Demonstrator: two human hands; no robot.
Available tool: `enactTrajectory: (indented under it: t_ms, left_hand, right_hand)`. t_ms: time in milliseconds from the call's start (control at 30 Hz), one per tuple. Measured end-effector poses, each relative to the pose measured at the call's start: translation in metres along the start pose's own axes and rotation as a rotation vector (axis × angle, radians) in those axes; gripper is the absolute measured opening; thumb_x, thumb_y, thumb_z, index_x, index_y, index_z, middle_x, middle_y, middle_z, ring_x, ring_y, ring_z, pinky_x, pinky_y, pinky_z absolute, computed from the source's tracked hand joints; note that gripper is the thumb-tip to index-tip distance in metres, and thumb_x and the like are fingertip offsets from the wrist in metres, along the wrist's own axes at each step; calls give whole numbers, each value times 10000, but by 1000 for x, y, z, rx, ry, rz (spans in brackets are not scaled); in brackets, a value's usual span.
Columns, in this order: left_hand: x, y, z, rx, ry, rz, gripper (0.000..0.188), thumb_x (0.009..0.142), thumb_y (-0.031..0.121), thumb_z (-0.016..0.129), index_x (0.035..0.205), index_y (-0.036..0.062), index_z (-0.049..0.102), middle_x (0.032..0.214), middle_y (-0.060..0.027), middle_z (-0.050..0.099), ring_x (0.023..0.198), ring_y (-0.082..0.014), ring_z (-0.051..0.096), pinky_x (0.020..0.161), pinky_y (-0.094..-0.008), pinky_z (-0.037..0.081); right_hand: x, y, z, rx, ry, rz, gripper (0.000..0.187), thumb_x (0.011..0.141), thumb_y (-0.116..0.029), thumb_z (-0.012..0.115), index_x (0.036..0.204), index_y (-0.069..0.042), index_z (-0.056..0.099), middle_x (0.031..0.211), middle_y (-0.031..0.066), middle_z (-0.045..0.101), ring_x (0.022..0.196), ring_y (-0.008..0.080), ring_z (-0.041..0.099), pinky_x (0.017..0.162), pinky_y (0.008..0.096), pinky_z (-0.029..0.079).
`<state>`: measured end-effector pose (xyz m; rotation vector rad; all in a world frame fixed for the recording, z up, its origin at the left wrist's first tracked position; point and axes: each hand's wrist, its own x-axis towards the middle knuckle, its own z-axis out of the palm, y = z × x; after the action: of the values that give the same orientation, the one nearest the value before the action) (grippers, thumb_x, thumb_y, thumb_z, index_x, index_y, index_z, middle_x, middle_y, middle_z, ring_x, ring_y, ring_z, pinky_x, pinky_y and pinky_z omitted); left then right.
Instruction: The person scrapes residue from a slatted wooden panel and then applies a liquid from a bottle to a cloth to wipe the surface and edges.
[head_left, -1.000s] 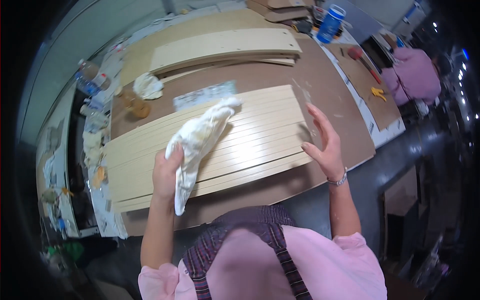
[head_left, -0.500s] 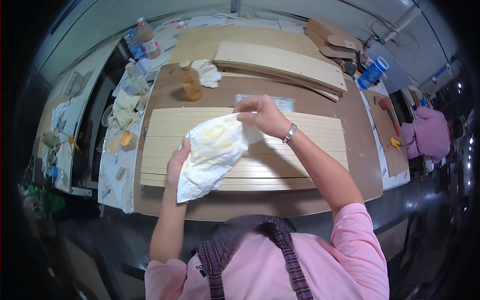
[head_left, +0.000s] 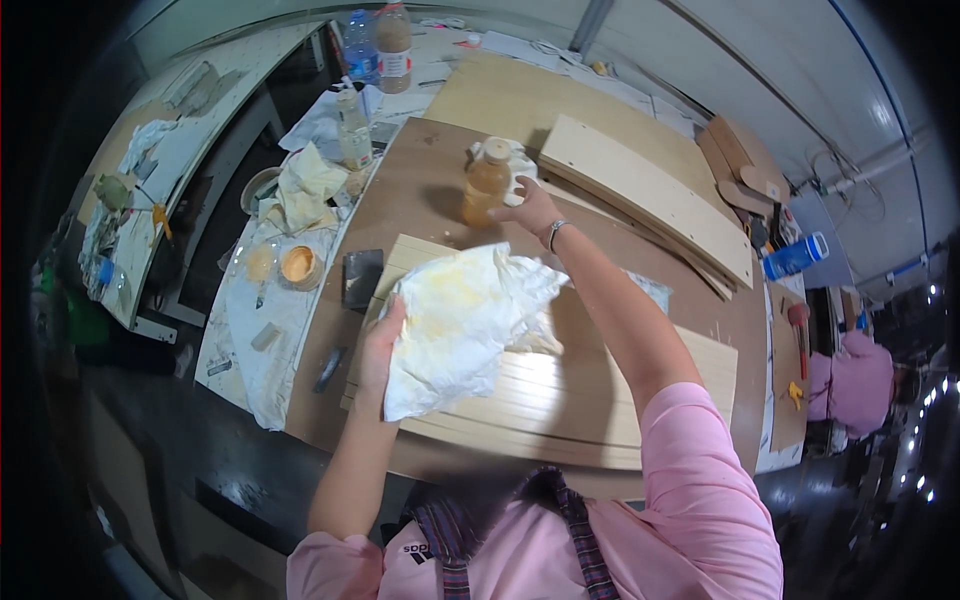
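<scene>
My left hand grips a white cloth with yellowish stains, its thumb lying along the cloth's left edge. The cloth hangs over a light wooden panel with long grooves, hiding part of it. Farther off, my right hand reaches out with fingers apart, beside a capped plastic bottle of amber liquid. Its fingertips are close to the bottle's right side; whether they touch it I cannot tell. Behind the bottle lies a crumpled white rag.
Pale boards are stacked at the back right. On the left stand an open jar of orange paste and a clear bottle. A dark block sits beside the panel. A blue bottle and a person in pink are at right.
My right hand has let go of the cloth and moved forward to the amber bottle. My left hand still holds the cloth. The whole view has turned and shifted.
</scene>
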<state>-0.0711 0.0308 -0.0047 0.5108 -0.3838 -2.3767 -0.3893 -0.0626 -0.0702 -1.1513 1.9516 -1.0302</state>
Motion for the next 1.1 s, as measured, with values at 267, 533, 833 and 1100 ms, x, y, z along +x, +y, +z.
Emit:
enactTrajectory:
  t_ms: [267, 533, 833, 1100]
  left_hand:
    - [44, 22, -6, 9, 73, 64, 495, 1067, 309, 433, 1385, -68, 468, 1331, -211, 601, 1186, -309, 630, 1038, -408, 495]
    - [75, 31, 3, 59, 39, -38, 555, 1054, 386, 438, 1412, -38, 445, 1385, -223, 555, 1251, -360, 573, 1081, -482, 451]
    - [79, 13, 35, 74, 5, -109, 533, 1070, 372, 406, 1436, -15, 423, 1373, -232, 560, 1205, -367, 613, 1025, -489, 507]
    - [75, 13, 27, 230, 88, -106, 618, 1051, 437, 432, 1468, -16, 389, 1437, -220, 516, 1273, -359, 563, 1088, -477, 450]
  right_hand:
    - [47, -1, 31, 237, 7, -110, 713, 621, -62, 898, 1246, -50, 554, 1177, 55, 671, 1095, 186, 632, 974, 338, 507]
    - [-20, -70, -58, -83, -45, -455, 657, 555, -120, 847, 1172, -71, 625, 1053, 89, 699, 1000, 268, 659, 897, 385, 517]
    - [-87, -92, -69, -901, 58, -850, 460, 584, -124, 725, 1042, -124, 688, 897, 39, 641, 898, 263, 579, 805, 376, 422]
    - [-89, -98, -77, -1037, 186, -851, 327, 585, -57, 655, 909, -94, 656, 861, 50, 623, 881, 284, 578, 802, 376, 429]
